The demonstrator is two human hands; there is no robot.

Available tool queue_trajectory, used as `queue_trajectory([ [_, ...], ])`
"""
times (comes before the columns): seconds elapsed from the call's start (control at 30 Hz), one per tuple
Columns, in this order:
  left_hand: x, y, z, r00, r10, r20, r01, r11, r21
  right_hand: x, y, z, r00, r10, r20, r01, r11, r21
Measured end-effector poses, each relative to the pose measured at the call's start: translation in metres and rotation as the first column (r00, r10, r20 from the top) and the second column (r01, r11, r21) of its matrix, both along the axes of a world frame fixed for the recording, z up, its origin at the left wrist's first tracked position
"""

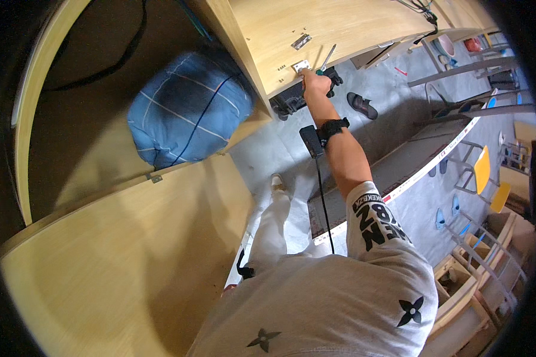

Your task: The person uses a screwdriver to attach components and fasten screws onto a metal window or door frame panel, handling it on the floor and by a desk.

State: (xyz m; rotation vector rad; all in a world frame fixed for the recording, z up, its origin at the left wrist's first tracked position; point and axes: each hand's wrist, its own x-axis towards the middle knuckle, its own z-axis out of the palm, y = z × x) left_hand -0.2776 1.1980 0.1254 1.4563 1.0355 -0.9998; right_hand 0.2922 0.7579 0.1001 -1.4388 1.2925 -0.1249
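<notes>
My right hand point(317, 85) reaches far forward to the edge of a light wooden tabletop point(351, 24). Its fingers are closed together at a small pale metal plate point(301, 66) there. Just beside the hand lies a screwdriver point(327, 58) with a dark green handle, its shaft pointing away from me. Another small metal piece point(301, 41) rests farther in, and several tiny screw-like bits point(281, 68) are scattered about. A black wrist strap with a small box point(311, 141) and a cable is on my right forearm. My left hand is out of the picture.
On the left, an open wooden cabinet holds a tied blue bundle point(190, 110); its door point(119, 262) swings out near my legs. A dark slipper point(362, 106) lies on the floor. A long white-edged panel point(393, 160) and yellow chairs point(481, 171) stand to the right.
</notes>
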Motion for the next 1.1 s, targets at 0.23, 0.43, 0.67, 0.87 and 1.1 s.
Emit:
queue_trajectory([
  [0.23, 0.007, 0.014, 0.002, 0.999, -0.032, 0.003, 0.032, 0.999, -0.006, 0.006, -0.007, -0.008, 0.999, -0.045, -0.015, 0.043, 0.997, -0.065],
  [0.43, 0.004, 0.018, -0.006, 0.999, -0.035, 0.014, 0.036, 0.999, -0.015, -0.017, -0.006, 0.017, 0.997, 0.056, -0.043, -0.053, 0.996, 0.075],
  [0.67, 0.022, 0.032, -0.011, 0.987, -0.142, 0.074, 0.145, 0.988, -0.046, -0.158, -0.039, 0.032, 0.976, 0.047, 0.210, -0.060, 0.997, 0.054],
  [0.87, 0.037, 0.035, -0.031, 0.965, -0.229, 0.130, 0.244, 0.962, -0.120, -0.359, -0.075, 0.073, 0.992, 0.006, 0.129, -0.021, 0.993, 0.117],
  [1.1, 0.033, 0.033, -0.048, 0.990, -0.135, 0.041, 0.141, 0.941, -0.309, -0.489, -0.097, 0.030, 0.999, -0.036, 0.028, 0.032, 0.989, 0.147],
])
